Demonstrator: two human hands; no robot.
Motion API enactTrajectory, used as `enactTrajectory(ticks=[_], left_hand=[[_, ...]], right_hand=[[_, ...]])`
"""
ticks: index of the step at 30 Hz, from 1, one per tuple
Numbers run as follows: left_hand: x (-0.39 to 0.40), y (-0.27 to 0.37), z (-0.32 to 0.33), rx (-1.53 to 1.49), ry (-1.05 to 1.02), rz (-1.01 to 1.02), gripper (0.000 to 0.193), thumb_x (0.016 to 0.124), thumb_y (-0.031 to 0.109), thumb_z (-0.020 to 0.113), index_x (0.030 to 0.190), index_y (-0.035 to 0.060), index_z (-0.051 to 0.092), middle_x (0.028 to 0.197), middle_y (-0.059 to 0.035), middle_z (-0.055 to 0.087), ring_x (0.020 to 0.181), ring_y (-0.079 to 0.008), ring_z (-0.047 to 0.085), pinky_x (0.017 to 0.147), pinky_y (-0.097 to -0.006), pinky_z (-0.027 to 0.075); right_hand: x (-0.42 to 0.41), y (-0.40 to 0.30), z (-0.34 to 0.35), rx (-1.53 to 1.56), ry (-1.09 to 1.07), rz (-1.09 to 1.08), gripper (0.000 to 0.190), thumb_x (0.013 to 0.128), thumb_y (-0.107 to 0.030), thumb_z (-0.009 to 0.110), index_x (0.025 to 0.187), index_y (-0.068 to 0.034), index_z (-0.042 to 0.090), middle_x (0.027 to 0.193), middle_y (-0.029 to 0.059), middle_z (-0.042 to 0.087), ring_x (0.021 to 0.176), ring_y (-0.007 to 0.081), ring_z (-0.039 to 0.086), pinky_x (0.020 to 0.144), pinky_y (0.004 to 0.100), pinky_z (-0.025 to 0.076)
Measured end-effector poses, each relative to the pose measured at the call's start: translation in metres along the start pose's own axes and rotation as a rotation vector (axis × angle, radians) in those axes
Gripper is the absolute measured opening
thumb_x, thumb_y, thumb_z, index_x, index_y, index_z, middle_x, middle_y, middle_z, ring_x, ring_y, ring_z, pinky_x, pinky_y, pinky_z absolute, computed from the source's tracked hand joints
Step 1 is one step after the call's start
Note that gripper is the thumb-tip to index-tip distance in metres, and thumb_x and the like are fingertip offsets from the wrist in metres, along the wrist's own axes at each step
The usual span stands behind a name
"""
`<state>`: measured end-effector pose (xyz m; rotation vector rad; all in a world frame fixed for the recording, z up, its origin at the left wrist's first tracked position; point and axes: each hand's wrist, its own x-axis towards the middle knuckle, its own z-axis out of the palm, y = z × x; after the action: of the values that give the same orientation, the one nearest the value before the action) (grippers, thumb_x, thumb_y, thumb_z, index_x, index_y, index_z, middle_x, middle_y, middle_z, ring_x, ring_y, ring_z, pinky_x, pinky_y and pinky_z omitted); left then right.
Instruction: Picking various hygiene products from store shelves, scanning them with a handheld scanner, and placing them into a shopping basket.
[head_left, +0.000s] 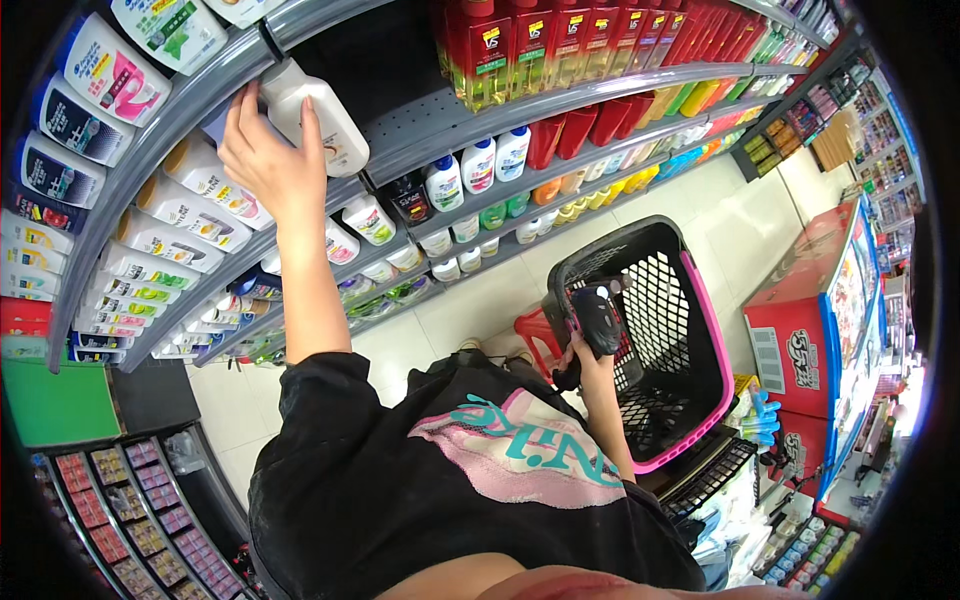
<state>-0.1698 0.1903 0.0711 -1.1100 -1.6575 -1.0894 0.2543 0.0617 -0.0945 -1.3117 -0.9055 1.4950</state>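
Observation:
My left hand (274, 154) grips a white plastic bottle (321, 120) by its upper part, at a shelf on the upper left. The bottle is tilted, its cap end toward the top left. My right hand (589, 364) is closed round the handle of a black handheld barcode scanner (595, 321), held over the near side of a black shopping basket with a pink rim (729, 367). White shampoo bottles with gold caps (196, 214) lie close below my left hand. Red-capped bottles of yellowish liquid (491, 64) stand to the right of the held bottle.
Curved metal shelf edges (420, 157) run across the upper view, with rows of bottles on several levels. A red plastic stool (534, 334) is beside the basket. Further right stands a red and blue freezer chest (795, 352). Racks of small packets (142, 517) are at the lower left.

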Motion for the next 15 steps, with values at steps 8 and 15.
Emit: enactTrajectory(ticks=[8,15], left_hand=[[0.014,0.008,0.022,-0.177,-0.073,-0.094,0.072,0.083,0.048,0.077,0.13,-0.0022,0.055,0.111,-0.0208,0.066,0.103,-0.0389,0.061,0.091,-0.0438,0.049],[0.02,0.036,-0.011,-0.407,-0.278,-0.272,0.05,0.076,0.035,0.086,0.112,0.0045,0.07,0.101,-0.0078,0.067,0.08,-0.0199,0.058,0.073,-0.032,0.049]], right_hand=[[-0.011,0.017,-0.006,-0.074,0.051,-0.052,0.011,0.097,-0.012,0.06,0.103,-0.005,0.055,0.067,0.005,0.055,0.057,0.0172,0.058,0.057,0.0319,0.049],[-0.024,0.008,0.005,-0.022,0.082,-0.038,0.01,0.097,-0.011,0.06,0.102,-0.004,0.056,0.067,0.0052,0.056,0.057,0.0176,0.058,0.057,0.0323,0.049]])
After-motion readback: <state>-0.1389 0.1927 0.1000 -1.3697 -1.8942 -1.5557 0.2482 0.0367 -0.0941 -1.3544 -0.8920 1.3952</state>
